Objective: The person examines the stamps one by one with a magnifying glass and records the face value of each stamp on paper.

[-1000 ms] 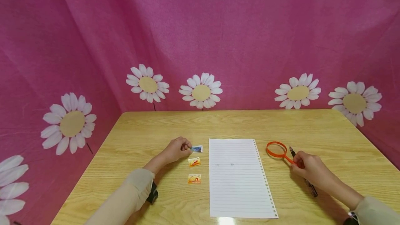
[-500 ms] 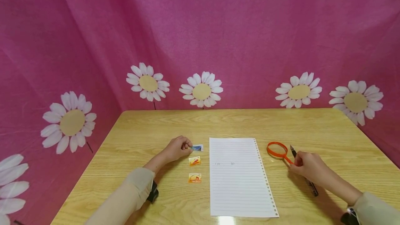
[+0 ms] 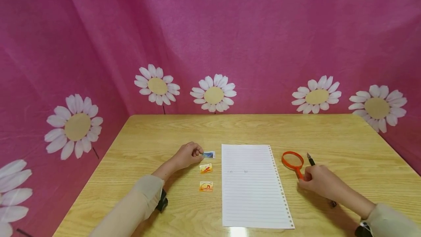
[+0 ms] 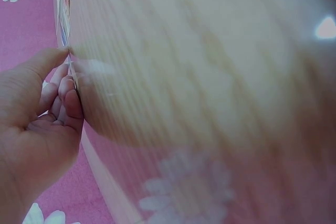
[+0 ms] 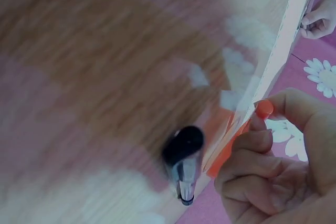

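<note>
My left hand (image 3: pixel 189 155) has its fingertips at the left edge of a blue postage stamp (image 3: pixel 209 155), which lies flat on the table. In the left wrist view its thumb and curled fingers pinch at the tabletop, and the stamp is barely visible edge-on. My right hand (image 3: pixel 322 181) grips the handle of an orange magnifying glass (image 3: pixel 292 153), the lens ring lying at or just above the table. Its rounded handle end (image 5: pixel 264 109) shows between thumb and fingers in the right wrist view. Beneath this hand lies a pen (image 3: pixel 310 160), its middle hidden.
Two yellow-orange stamps, an upper one (image 3: pixel 206 168) and a lower one (image 3: pixel 206 186), lie below the blue one. A lined sheet of paper (image 3: pixel 256 200) with handwritten numbers lies between the hands. The wooden table (image 3: pixel 184 127) ends at a pink flowered curtain (image 3: pixel 256 39).
My right hand has shifted slightly left and nearer to me, turning the magnifying glass so its handle points more toward me. The left hand stays at the blue stamp.
</note>
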Action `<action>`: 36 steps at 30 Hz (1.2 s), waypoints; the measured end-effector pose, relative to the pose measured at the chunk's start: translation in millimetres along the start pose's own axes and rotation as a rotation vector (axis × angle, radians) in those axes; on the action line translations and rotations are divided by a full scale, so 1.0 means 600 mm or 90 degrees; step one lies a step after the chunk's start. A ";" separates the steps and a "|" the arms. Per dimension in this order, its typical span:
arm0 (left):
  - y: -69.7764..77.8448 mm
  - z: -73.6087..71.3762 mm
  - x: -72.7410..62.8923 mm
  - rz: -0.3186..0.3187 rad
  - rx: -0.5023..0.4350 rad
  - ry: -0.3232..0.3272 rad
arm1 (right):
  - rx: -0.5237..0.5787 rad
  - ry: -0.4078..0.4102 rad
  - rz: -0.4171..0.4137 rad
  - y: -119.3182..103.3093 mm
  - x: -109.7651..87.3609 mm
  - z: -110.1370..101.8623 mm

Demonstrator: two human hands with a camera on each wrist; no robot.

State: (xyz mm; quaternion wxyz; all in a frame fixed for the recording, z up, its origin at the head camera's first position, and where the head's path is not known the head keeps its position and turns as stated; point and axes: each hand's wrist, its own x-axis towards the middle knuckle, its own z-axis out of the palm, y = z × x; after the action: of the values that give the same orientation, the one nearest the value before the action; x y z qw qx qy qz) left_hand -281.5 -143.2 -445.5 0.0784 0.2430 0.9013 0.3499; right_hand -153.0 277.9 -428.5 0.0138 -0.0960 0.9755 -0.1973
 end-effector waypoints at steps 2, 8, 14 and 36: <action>0.001 0.000 0.000 0.000 0.002 0.001 | -0.001 -0.005 0.005 -0.001 -0.001 0.003; 0.004 -0.003 0.000 0.007 0.003 0.005 | -0.007 -0.022 0.011 0.000 0.000 0.007; 0.007 -0.006 0.002 -0.002 0.007 0.006 | -0.011 -0.023 -0.005 0.002 0.000 0.007; 0.014 -0.004 -0.013 -0.015 -0.058 0.042 | 0.063 0.134 -0.133 0.031 -0.005 0.001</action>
State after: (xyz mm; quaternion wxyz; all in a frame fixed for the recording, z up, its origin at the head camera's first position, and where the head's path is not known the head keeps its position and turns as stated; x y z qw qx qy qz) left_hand -272.4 -143.1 -438.4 0.0636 0.2170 0.8892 0.3976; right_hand -153.2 295.0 -436.5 -0.1041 -0.1750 0.9454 -0.2543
